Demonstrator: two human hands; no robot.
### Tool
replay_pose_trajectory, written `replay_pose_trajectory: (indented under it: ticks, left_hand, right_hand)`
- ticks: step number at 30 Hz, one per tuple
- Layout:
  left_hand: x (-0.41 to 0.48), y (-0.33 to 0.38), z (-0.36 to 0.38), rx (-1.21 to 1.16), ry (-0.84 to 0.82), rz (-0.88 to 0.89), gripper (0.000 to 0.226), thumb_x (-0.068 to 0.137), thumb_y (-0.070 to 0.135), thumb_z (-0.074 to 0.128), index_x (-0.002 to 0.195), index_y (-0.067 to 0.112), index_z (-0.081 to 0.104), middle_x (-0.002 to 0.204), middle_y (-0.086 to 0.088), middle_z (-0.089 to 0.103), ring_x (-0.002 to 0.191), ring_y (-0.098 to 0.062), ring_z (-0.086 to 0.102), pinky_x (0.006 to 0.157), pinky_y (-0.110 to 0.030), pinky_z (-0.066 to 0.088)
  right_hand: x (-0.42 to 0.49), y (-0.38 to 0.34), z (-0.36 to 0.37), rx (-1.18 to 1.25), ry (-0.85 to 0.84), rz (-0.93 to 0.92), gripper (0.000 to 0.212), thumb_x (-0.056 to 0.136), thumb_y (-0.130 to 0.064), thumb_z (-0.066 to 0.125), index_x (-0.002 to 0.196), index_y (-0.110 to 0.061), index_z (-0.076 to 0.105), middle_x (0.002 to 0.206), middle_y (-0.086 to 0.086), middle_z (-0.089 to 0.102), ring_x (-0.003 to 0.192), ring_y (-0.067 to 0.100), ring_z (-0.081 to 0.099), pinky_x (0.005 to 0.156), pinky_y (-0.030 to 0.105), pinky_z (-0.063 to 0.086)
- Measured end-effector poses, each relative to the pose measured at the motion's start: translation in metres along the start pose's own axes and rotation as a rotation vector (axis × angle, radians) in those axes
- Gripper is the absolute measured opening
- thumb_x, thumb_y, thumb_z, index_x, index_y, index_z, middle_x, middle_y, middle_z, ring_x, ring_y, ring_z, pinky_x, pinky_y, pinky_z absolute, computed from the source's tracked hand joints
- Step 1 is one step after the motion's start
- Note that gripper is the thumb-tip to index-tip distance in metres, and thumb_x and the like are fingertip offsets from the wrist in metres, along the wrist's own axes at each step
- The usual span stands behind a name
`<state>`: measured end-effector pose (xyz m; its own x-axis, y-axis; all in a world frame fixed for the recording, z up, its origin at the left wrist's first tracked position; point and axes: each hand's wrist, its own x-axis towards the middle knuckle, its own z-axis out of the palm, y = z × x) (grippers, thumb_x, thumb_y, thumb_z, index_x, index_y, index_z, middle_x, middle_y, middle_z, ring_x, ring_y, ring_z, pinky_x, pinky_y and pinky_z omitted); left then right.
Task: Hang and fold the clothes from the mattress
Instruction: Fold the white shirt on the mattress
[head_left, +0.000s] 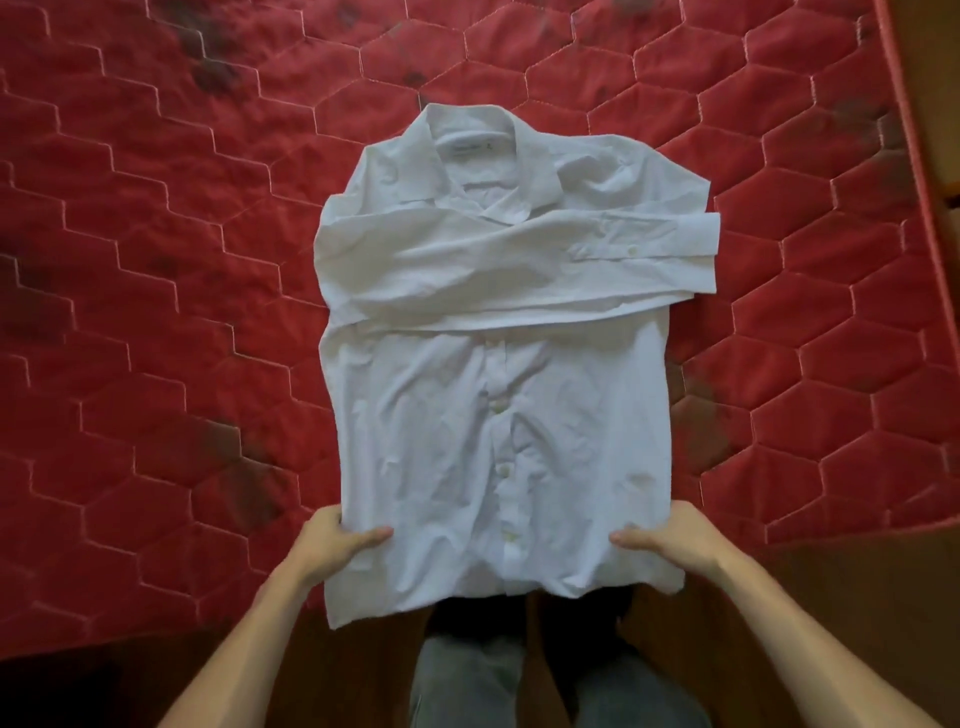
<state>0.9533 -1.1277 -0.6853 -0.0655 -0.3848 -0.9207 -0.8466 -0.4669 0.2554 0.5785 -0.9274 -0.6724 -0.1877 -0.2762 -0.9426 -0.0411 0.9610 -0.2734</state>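
Observation:
A white button-up shirt lies front-up on the red quilted mattress, collar at the far end. Both sleeves are folded across the chest, one cuff reaching out to the right. The shirt's hem hangs slightly over the mattress's near edge. My left hand pinches the lower left side of the shirt, thumb on top and fingers underneath. My right hand pinches the lower right side the same way.
The mattress has dark stains in places and its right edge runs along a brown wooden floor. My legs in grey trousers stand on that floor just below the hem.

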Motion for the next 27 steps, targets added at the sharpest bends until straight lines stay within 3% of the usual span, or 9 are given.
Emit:
replay_pose_trajectory:
  ticks: [5, 11, 13, 15, 19, 22, 24, 26, 27]
  left_hand:
    - [-0.033, -0.053, 0.025, -0.087, -0.045, -0.013, 0.04, 0.074, 0.026, 0.083, 0.109, 0.019, 0.065, 0.103, 0.003, 0.071, 0.093, -0.014, 0.069, 0.071, -0.022, 0.055]
    - [-0.078, -0.093, 0.035, -0.236, -0.062, -0.077, 0.034, 0.086, 0.021, 0.074, 0.116, 0.012, 0.061, 0.11, -0.005, 0.072, 0.095, -0.024, 0.072, 0.072, -0.035, 0.059]
    - [-0.091, -0.094, 0.032, -0.309, -0.057, -0.106, 0.031, 0.092, 0.02, 0.067, 0.12, 0.011, 0.06, 0.109, -0.005, 0.073, 0.094, -0.023, 0.071, 0.07, -0.034, 0.056]
    - [-0.096, -0.086, 0.023, -0.396, -0.002, -0.117, 0.033, 0.094, 0.018, 0.064, 0.125, 0.008, 0.059, 0.102, -0.005, 0.072, 0.08, -0.018, 0.064, 0.065, -0.027, 0.049]
    - [-0.094, -0.035, -0.01, -0.595, 0.113, -0.046, 0.051, 0.093, 0.005, 0.062, 0.141, 0.012, 0.047, 0.111, -0.01, 0.068, 0.073, -0.016, 0.053, 0.064, -0.027, 0.041]
    - [-0.087, 0.021, -0.047, -0.67, 0.076, 0.093, 0.05, 0.093, -0.004, 0.052, 0.138, 0.018, 0.052, 0.134, -0.029, 0.052, 0.05, -0.008, 0.049, 0.048, -0.02, 0.044]
    - [-0.076, 0.062, -0.074, -0.726, 0.072, 0.175, 0.041, 0.095, -0.002, 0.05, 0.133, 0.011, 0.058, 0.114, -0.033, 0.061, 0.046, -0.004, 0.049, 0.044, -0.015, 0.046]
    - [-0.055, 0.104, -0.101, -0.79, 0.084, 0.227, 0.038, 0.096, -0.001, 0.048, 0.134, 0.005, 0.056, 0.075, -0.01, 0.067, 0.055, -0.004, 0.052, 0.049, -0.013, 0.05]
    - [-0.043, 0.127, -0.114, -0.833, 0.091, 0.244, 0.039, 0.097, -0.001, 0.047, 0.135, 0.003, 0.054, 0.075, -0.004, 0.064, 0.062, -0.005, 0.055, 0.052, -0.013, 0.053]
  right_hand:
    - [-0.027, 0.051, 0.009, 0.04, 0.087, -0.018, 0.03, 0.075, -0.022, 0.085, 0.1, -0.022, 0.067, 0.094, -0.006, 0.071, 0.083, 0.008, 0.067, 0.063, 0.02, 0.051]
    - [-0.066, 0.095, -0.011, 0.111, 0.159, -0.027, 0.021, 0.089, -0.032, 0.071, 0.099, -0.013, 0.071, 0.088, -0.004, 0.073, 0.08, 0.013, 0.07, 0.062, 0.024, 0.051]
    - [-0.081, 0.097, -0.016, 0.118, 0.171, -0.048, 0.022, 0.093, -0.031, 0.066, 0.094, -0.009, 0.071, 0.076, -0.002, 0.072, 0.063, 0.01, 0.067, 0.055, 0.023, 0.05]
    - [-0.087, 0.087, -0.024, 0.139, 0.227, -0.105, 0.025, 0.095, -0.027, 0.064, 0.1, -0.003, 0.068, 0.064, 0.0, 0.065, 0.045, 0.007, 0.054, 0.045, 0.02, 0.044]
    - [-0.092, 0.038, -0.043, 0.308, 0.347, -0.224, 0.05, 0.093, -0.024, 0.067, 0.138, -0.022, 0.047, 0.062, 0.003, 0.061, 0.045, 0.011, 0.047, 0.037, 0.019, 0.04]
    - [-0.094, -0.015, -0.06, 0.363, 0.358, -0.361, 0.037, 0.092, -0.021, 0.067, 0.128, -0.026, 0.057, 0.058, 0.006, 0.057, 0.042, 0.009, 0.045, 0.038, 0.019, 0.039]
    - [-0.084, -0.055, -0.077, 0.421, 0.381, -0.447, 0.021, 0.093, -0.016, 0.065, 0.114, -0.017, 0.07, 0.061, 0.001, 0.06, 0.041, 0.004, 0.047, 0.038, 0.016, 0.039]
    - [-0.066, -0.099, -0.097, 0.503, 0.416, -0.489, 0.015, 0.093, -0.012, 0.065, 0.104, -0.013, 0.074, 0.067, 0.0, 0.063, 0.044, 0.001, 0.05, 0.04, 0.014, 0.041]
    - [-0.054, -0.122, -0.107, 0.548, 0.436, -0.492, 0.015, 0.093, -0.011, 0.064, 0.104, -0.011, 0.074, 0.069, -0.001, 0.065, 0.045, 0.001, 0.05, 0.041, 0.014, 0.041]
